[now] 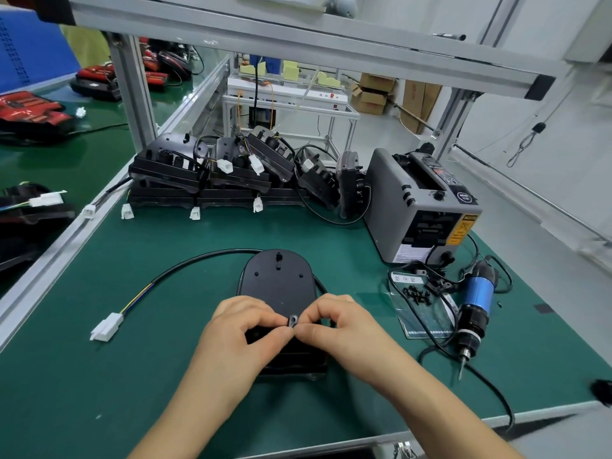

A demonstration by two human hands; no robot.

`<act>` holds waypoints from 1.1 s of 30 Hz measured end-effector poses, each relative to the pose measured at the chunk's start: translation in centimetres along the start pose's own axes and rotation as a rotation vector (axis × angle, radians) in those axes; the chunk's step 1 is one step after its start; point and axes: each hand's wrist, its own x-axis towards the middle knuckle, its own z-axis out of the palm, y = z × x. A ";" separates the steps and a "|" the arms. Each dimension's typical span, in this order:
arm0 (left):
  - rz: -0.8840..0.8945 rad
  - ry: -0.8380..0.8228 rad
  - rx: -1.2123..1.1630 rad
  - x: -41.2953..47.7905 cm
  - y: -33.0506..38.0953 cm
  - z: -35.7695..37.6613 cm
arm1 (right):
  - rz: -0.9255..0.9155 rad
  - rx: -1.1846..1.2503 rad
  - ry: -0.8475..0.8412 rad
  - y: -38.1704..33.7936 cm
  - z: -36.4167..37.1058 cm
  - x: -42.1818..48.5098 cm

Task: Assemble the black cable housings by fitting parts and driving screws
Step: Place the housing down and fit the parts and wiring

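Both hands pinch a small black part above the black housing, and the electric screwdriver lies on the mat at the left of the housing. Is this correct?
Not quite: in the head view the electric screwdriver lies at the right of the housing. The left hand and right hand do pinch the small black part.

One head-worn view (wide-angle) looks forward and down on the green bench (99, 376); left hand (238, 329) and right hand (334, 323) sit close to the lens, lower centre of frame.
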 end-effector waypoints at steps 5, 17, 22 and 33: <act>-0.019 0.054 -0.015 -0.1 -0.1 0.5 | 0.017 0.101 0.062 0.2 -2.1 0.1; -0.028 0.016 0.009 -0.2 0.2 0.3 | 0.390 -0.788 0.317 9.9 -11.3 3.5; -0.051 0.006 -0.002 -0.1 0.2 0.2 | 0.347 -0.914 0.305 10.2 -10.5 4.0; -0.050 0.016 -0.002 -0.1 0.3 0.3 | 0.330 -0.978 0.334 10.4 -10.3 4.1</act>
